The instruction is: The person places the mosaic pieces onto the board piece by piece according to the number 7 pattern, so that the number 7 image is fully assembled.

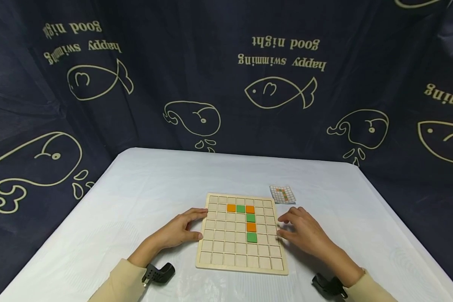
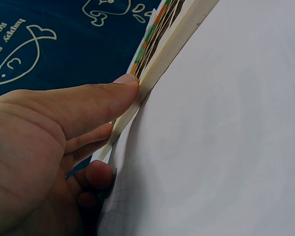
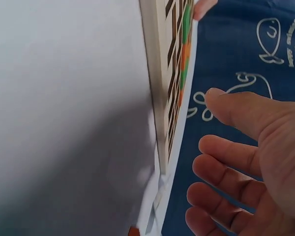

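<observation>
A square wooden grid board [image 1: 224, 247] lies flat on the white table. Orange tiles [image 1: 231, 208] and green tiles [image 1: 251, 237] alternate on it, three across an upper row and three more down from that row's right end. My left hand [image 1: 181, 228] touches the board's left edge, thumb apart from the fingers; in the left wrist view the thumb tip rests at the rim. Beside the right edge is my right hand [image 1: 303, 230], fingers loosely bent and holding nothing. The right wrist view shows its fingers [image 3: 221, 169] spread, apart from the board.
Past the board's upper right corner lies a small card [image 1: 282, 194] printed with a grid and a coloured tile pattern. A dark blue curtain [image 1: 196, 63] with fish and whale drawings hangs behind the white table [image 1: 154, 167]. Both wrists wear black devices [image 1: 160, 273].
</observation>
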Tool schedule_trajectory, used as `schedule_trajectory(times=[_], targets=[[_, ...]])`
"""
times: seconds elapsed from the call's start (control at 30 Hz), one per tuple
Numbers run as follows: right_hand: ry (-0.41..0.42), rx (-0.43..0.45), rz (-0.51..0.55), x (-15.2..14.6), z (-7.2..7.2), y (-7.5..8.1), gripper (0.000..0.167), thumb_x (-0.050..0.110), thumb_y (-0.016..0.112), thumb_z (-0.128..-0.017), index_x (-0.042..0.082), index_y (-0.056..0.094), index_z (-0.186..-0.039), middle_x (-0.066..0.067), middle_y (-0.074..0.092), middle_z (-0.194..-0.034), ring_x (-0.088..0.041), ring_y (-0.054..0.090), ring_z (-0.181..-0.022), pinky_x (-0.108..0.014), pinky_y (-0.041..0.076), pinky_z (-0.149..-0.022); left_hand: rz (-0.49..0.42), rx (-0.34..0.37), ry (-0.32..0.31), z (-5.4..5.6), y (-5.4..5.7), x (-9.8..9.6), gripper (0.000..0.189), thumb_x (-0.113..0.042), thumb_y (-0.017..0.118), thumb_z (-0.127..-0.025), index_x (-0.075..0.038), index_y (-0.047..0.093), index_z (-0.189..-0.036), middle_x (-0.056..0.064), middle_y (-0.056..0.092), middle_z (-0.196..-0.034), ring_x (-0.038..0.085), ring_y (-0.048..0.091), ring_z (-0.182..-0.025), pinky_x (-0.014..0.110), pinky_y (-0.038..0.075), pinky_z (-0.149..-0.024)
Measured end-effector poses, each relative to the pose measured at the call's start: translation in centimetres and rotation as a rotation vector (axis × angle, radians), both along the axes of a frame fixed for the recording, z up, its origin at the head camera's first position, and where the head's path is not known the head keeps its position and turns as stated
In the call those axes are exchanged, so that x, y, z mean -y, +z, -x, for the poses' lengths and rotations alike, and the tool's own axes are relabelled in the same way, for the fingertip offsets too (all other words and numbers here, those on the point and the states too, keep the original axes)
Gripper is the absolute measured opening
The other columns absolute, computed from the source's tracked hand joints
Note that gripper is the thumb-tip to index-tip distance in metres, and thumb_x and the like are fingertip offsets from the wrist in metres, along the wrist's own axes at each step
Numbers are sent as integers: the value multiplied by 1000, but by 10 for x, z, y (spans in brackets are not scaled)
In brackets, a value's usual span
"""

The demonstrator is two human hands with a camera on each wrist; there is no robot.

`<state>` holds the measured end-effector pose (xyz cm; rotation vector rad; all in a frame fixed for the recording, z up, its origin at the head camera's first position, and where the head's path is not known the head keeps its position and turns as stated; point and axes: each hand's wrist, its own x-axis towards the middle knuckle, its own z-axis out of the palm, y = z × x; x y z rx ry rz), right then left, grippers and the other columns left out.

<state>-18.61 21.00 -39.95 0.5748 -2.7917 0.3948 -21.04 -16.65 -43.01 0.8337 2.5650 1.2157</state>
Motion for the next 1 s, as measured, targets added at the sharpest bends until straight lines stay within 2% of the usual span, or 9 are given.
schedule_trajectory(times=[0.27,0.47,0.73,1.0], targets=[[-63,37,41,-19,-3,-1,28,28,79,-74,13,71,-97,7,56,-84,-6,42,-78,-25,37,-64,6,-11,1,0,0,0,64,-23,71,-84,-7,45,-140,2,36,-151,26,29,-142,49,31,-108],[-103,50,19,-30,-4,-4,29,26,79,-73,12,71,-97,5,55,-82,-9,40,-77,-25,34,-63,2,2,4,0,-1,0,64,-23,71,-84,-9,45,-140,1,36,-151,26,28,-142,49,30,-108],[-110,19,-2,-44,-4,-8,30,26,81,-72,11,71,-96,5,57,-84,-11,44,-79,-27,37,-63,-7,12,6,0,-1,0,64,-23,71,-84,-9,45,-140,1,35,-151,27,27,-143,51,28,-109],[-156,43,-23,-56,-3,-11,30,25,82,-70,10,72,-94,3,58,-84,-15,49,-82,-33,41,-68,-10,15,4,0,0,-1,64,-22,71,-84,-9,45,-141,1,36,-151,26,27,-143,51,28,-110]])
